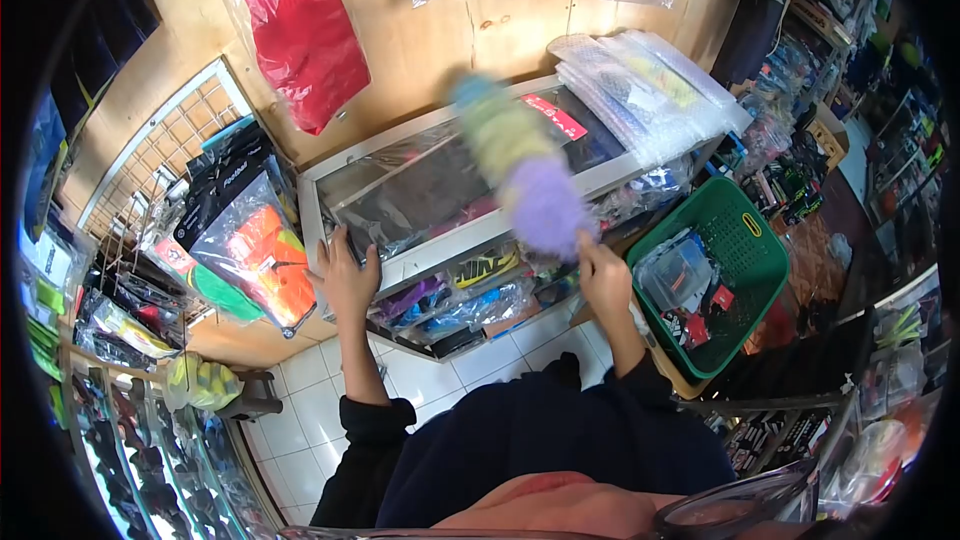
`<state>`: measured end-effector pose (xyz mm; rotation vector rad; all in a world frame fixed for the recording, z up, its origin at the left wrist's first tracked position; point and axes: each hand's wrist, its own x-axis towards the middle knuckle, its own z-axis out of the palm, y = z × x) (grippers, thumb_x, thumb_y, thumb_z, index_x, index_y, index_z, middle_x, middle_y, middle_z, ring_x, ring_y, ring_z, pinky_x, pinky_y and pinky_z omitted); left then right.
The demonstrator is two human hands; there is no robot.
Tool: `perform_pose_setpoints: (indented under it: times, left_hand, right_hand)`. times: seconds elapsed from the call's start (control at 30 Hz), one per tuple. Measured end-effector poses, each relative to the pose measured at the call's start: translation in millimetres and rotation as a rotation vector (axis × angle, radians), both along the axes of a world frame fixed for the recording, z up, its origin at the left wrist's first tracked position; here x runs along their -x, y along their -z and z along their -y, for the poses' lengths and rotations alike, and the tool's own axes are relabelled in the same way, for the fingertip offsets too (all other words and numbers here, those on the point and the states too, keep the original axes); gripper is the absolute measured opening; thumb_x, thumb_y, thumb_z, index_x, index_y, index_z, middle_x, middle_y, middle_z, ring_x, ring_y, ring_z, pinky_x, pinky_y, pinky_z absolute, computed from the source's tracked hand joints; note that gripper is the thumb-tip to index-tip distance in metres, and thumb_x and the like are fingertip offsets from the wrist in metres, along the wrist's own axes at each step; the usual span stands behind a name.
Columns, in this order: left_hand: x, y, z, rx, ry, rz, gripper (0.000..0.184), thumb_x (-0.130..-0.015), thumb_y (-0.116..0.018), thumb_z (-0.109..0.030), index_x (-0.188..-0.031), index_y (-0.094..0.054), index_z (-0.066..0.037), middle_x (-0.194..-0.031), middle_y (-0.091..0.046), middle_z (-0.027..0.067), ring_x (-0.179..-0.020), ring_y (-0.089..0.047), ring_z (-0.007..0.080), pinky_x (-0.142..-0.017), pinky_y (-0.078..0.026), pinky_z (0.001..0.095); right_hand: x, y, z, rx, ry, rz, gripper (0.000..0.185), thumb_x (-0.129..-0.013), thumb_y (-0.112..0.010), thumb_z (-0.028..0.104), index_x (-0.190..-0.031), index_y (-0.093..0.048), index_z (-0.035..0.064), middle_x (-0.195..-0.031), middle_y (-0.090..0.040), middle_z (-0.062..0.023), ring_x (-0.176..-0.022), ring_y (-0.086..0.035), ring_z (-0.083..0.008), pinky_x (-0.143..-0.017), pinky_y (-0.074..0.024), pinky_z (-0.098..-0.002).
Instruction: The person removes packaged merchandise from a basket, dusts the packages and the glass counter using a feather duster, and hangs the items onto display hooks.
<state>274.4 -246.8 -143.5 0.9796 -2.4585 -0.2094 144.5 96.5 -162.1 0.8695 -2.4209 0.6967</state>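
Observation:
A fluffy duster (pixel 545 202), purple near the handle and yellow to teal at its blurred tip, is held in my right hand (pixel 606 285), its fingers closed around the handle end. It hangs over the glass-topped display case (pixel 420 180), which has a pale metal frame. My left hand (pixel 345 275) rests with spread fingers on the case's front left edge and holds nothing. A red label (pixel 553 116) lies on the glass, to the right of the duster's tip. Packaged goods (pixel 470 300) show inside the case below the front rail.
Bubble-wrapped packages (pixel 650 90) lie on the case's right end. A green basket (pixel 745 260) with small packets stands at the right. Football packages (pixel 250 240) hang on a rack at the left. Red bagged clothing (pixel 310 40) hangs above. A dark stool (pixel 255 395) stands lower left.

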Motion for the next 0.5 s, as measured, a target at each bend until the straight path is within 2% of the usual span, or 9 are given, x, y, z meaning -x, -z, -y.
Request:
perform_pose_setpoints:
  times: [0.07, 0.13, 0.2, 0.27, 0.33, 0.37, 0.4, 0.47, 0.5]
  left_hand:
    - [2, -4, -3, -0.006, 0.005, -0.021, 0.061, -0.082, -0.06, -0.04, -0.133, -0.045, -0.012, -0.138, -0.048, 0.0042, -0.134, -0.034, 0.0342, -0.103, -0.014, 0.0706]
    - [3, -1, 0, 0.0, 0.008, -0.016, 0.061, -0.082, -0.061, -0.04, -0.134, -0.044, -0.014, -0.139, -0.047, 0.0033, -0.135, -0.033, 0.0336, -0.102, -0.014, 0.071]
    - [2, 5, 5, 0.007, 0.015, -0.001, 0.061, -0.082, -0.061, -0.041, -0.135, -0.043, -0.016, -0.141, -0.045, 0.0024, -0.136, -0.032, 0.0329, -0.102, -0.014, 0.0714]
    - [3, 14, 12, 0.024, -0.017, 0.05, 0.058, -0.082, -0.061, -0.04, -0.133, -0.045, -0.019, -0.143, -0.043, 0.0, -0.136, -0.032, 0.0326, -0.101, -0.015, 0.0721]
    - [4, 1, 2, 0.026, 0.008, 0.022, 0.054, -0.082, -0.061, -0.039, -0.132, -0.048, -0.02, -0.143, -0.043, -0.0012, -0.136, -0.032, 0.0324, -0.101, -0.015, 0.0722]
    - [2, -4, -3, 0.03, 0.031, 0.0, 0.051, -0.082, -0.06, -0.038, -0.13, -0.05, -0.021, -0.143, -0.042, -0.0023, -0.135, -0.033, 0.0322, -0.1, -0.016, 0.0723]
    - [1, -6, -4, 0.027, 0.029, 0.006, 0.051, -0.082, -0.06, -0.038, -0.13, -0.05, -0.021, -0.143, -0.042, -0.0023, -0.135, -0.033, 0.0322, -0.1, -0.016, 0.0723]
    - [1, -9, -6, -0.007, 0.056, -0.007, 0.045, -0.083, -0.058, -0.036, -0.126, -0.056, -0.022, -0.142, -0.043, -0.0002, -0.135, -0.032, 0.0338, -0.101, -0.013, 0.0725]
    - [2, -8, -6, -0.008, 0.054, -0.012, 0.045, -0.083, -0.058, -0.036, -0.126, -0.056, -0.022, -0.142, -0.043, -0.0002, -0.135, -0.032, 0.0338, -0.101, -0.013, 0.0725]
  right_hand:
    - [8, 7, 8, 0.215, 0.146, -0.036, 0.037, -0.083, -0.057, 0.011, -0.118, -0.062, 0.0231, -0.07, -0.058, -0.01, -0.059, -0.06, -0.0333, -0.052, -0.0496, -0.043]
    - [-10, 7, 5, 0.181, 0.099, -0.009, 0.04, -0.081, -0.058, 0.011, -0.119, -0.062, 0.0224, -0.071, -0.059, -0.0107, -0.058, -0.059, -0.0332, -0.052, -0.0496, -0.0429]
    - [-33, 3, 0, -0.027, -0.226, 0.112, 0.043, -0.079, -0.059, 0.012, -0.121, -0.061, 0.022, -0.073, -0.059, -0.0109, -0.057, -0.059, -0.0328, -0.052, -0.0495, -0.0424]
    - [-40, -5, -10, -0.126, -0.237, 0.117, 0.043, -0.078, -0.06, 0.012, -0.12, -0.062, 0.0217, -0.074, -0.06, -0.0102, -0.057, -0.058, -0.0324, -0.052, -0.0498, -0.0419]
    - [-27, 7, -22, 0.032, -0.084, -0.013, 0.039, -0.077, -0.061, 0.012, -0.116, -0.065, 0.0194, -0.072, -0.06, -0.0109, -0.058, -0.059, -0.032, -0.053, -0.0501, -0.041]
    - [-12, 21, -25, 0.171, -0.012, 0.011, 0.035, -0.077, -0.062, 0.009, -0.111, -0.067, 0.0155, -0.069, -0.06, -0.0142, -0.059, -0.059, -0.0324, -0.054, -0.0497, -0.0404]
    - [-11, 20, -20, 0.168, -0.014, 0.017, 0.035, -0.077, -0.062, 0.009, -0.111, -0.067, 0.0155, -0.069, -0.06, -0.0142, -0.059, -0.059, -0.0324, -0.054, -0.0497, -0.0404]
    - [-9, 16, -5, 0.406, 0.185, 0.036, 0.035, -0.076, -0.061, 0.005, -0.109, -0.068, 0.012, -0.068, -0.06, -0.0153, -0.06, -0.06, -0.0327, -0.056, -0.049, -0.0404]
    - [-13, 20, 0, 0.41, 0.133, 0.037, 0.036, -0.077, -0.061, 0.004, -0.111, -0.068, 0.0134, -0.067, -0.057, -0.0131, -0.059, -0.059, -0.0328, -0.056, -0.0483, -0.0408]
